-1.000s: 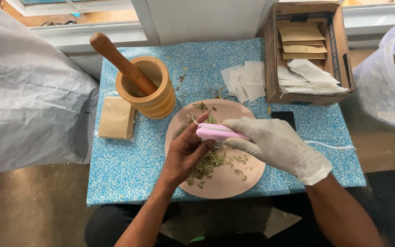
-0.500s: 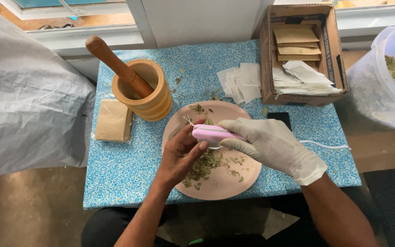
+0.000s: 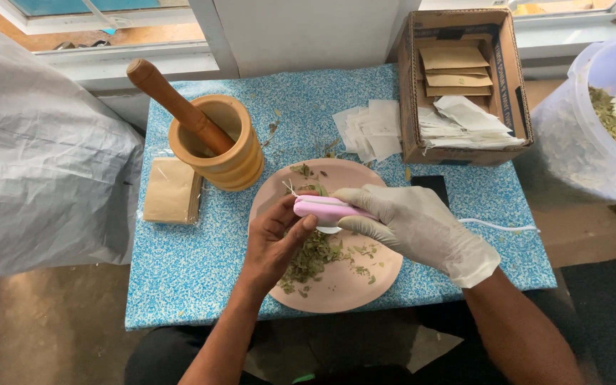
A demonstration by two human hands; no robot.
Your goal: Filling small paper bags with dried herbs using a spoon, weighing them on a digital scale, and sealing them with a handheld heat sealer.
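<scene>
My right hand (image 3: pixel 415 224), in a white glove, grips a small pink hand-held sealer (image 3: pixel 326 209) with a white cord (image 3: pixel 497 226) trailing right. My bare left hand (image 3: pixel 276 239) pinches something small under the sealer's tip; the item itself is hidden by fingers. Both hands hover over a pink plate (image 3: pixel 365 285) that carries a heap of dried green leaves (image 3: pixel 313 257).
A wooden mortar (image 3: pixel 231 151) with a pestle (image 3: pixel 172 100) stands at the back left of the blue patterned table (image 3: pixel 187 271). Beside it lies a brown packet (image 3: pixel 172 189). White sachets (image 3: pixel 368 128), a cardboard box (image 3: pixel 497 78) of envelopes and a plastic tub (image 3: pixel 600 121) of leaves sit at the right.
The hands stay over the plate with the sealer held; only the head camera has shifted slightly.
</scene>
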